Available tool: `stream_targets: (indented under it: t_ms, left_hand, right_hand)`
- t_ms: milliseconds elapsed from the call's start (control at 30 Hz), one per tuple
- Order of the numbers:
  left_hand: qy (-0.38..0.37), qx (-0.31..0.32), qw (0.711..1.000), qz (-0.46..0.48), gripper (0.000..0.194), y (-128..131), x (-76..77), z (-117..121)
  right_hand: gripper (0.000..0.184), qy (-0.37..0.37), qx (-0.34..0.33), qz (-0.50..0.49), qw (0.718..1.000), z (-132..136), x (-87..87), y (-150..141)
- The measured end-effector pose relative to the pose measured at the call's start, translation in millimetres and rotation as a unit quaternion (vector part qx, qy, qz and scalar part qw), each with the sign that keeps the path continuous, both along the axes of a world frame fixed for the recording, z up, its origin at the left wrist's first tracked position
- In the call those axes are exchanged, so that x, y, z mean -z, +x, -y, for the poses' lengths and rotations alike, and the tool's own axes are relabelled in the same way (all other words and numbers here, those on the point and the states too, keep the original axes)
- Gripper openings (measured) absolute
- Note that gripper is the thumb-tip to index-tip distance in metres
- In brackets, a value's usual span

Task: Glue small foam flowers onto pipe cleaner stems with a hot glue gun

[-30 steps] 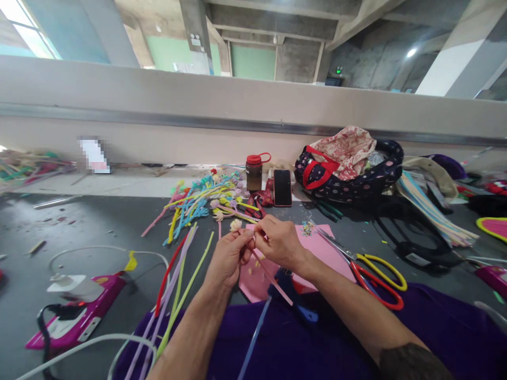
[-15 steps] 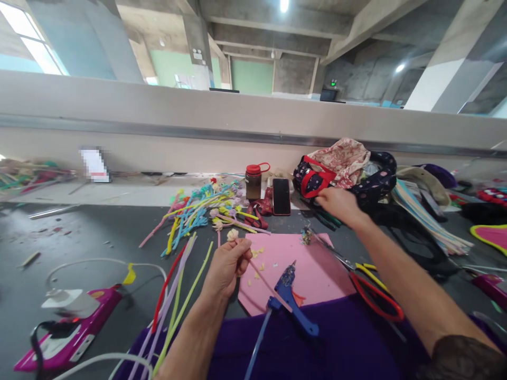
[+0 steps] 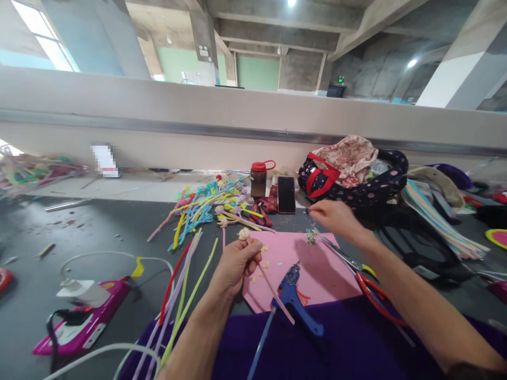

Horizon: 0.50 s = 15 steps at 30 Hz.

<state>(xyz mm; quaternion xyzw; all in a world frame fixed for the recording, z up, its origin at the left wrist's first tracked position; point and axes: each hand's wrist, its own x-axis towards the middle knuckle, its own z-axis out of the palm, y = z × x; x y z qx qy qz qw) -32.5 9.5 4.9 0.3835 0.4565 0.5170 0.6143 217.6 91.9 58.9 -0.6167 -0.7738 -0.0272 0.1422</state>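
Observation:
My left hand (image 3: pixel 240 261) is closed in a pinch around a pipe-cleaner flower (image 3: pixel 244 233). Its cream head pokes out above the fingers, and its pink stem (image 3: pixel 277 295) slants down to the right, across the glue gun. My right hand (image 3: pixel 332 216) is closed just in front of the dark patterned bag (image 3: pixel 352 187). A small dark tip shows at its fingers, too little to name. Below the hands, a blue glue gun (image 3: pixel 291 290) lies on a pink board (image 3: pixel 328 269) and purple cloth (image 3: pixel 352 338). Scissors (image 3: pixel 366 285) with red and yellow handles lie under my right forearm.
Coloured pipe cleaners (image 3: pixel 206 206) are heaped behind my left hand, and longer ones (image 3: pixel 182 295) lie left of it. A red-lidded bottle (image 3: pixel 259 182) and a phone (image 3: pixel 286 195) stand at the back. A magenta power strip (image 3: pixel 106 311) with white cables sits left.
My right hand has drawn back from the bag's red strap, a little toward me. My left hand keeps the flower in the same pinch. The whole view has shifted slightly.

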Motion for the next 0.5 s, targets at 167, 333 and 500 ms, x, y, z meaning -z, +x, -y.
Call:
stream_targets:
  t_ms: [167, 333, 500]
  left_hand:
    - [-0.012, 0.043, 0.998, 0.035, 0.026, -1.3, -1.9, 1.9]
    - [-0.003, 0.02, 0.998, 0.052, 0.024, -6.1, -1.1, 0.0]
    - [0.002, 0.02, 0.998, 0.055, 0.025, -6.9, -2.0, -0.4]
  right_hand:
    - [0.02, -0.06, -0.298, -0.271, 0.913, 57.6, 15.0, -74.3]
    - [0.013, -0.022, -0.302, -0.343, 0.889, 61.7, 19.6, -106.2]
    - [0.012, -0.111, -0.256, -0.442, 0.853, 57.4, 26.5, -108.5]
